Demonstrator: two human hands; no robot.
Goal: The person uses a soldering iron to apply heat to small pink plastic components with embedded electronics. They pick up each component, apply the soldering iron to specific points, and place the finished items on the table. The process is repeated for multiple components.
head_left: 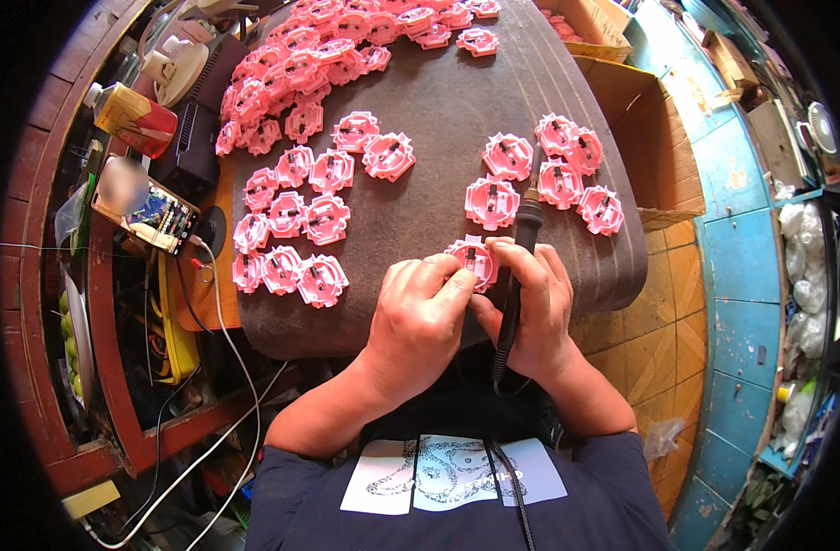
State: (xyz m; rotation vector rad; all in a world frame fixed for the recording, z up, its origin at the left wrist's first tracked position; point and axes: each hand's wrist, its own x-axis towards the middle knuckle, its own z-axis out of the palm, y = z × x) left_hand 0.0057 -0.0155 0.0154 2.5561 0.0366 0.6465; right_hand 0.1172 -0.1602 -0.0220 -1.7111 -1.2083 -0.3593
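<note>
In the head view, the left hand pinches a pink, round-bodied plastic housing with tabbed edges between thumb and forefinger, at its near left edge. The right hand meets the same housing with its forefinger at the right rim, while a black, pen-shaped tool with a slim metal shaft lies lodged among its fingers, tip pointing away from the body. The housing sits between both sets of fingertips, at the near edge of the dark brown tabletop; whether it rests on the surface or hangs just above it, I cannot tell.

Good practice here, I judge, is to steady the housing by its rim with the left fingers and let the right fingertips do the fine work. The tool looks like a soldering iron, so treat its shaft as hot: it points close to a group of 6 pink plastic housings just beyond the right fingers, and a careless wrist turn could scorch them. Keep its cord slack below the palm. The 11 pink plastic housings in loose rows, left of the left fingers, are best left undisturbed by the forearm.
</note>
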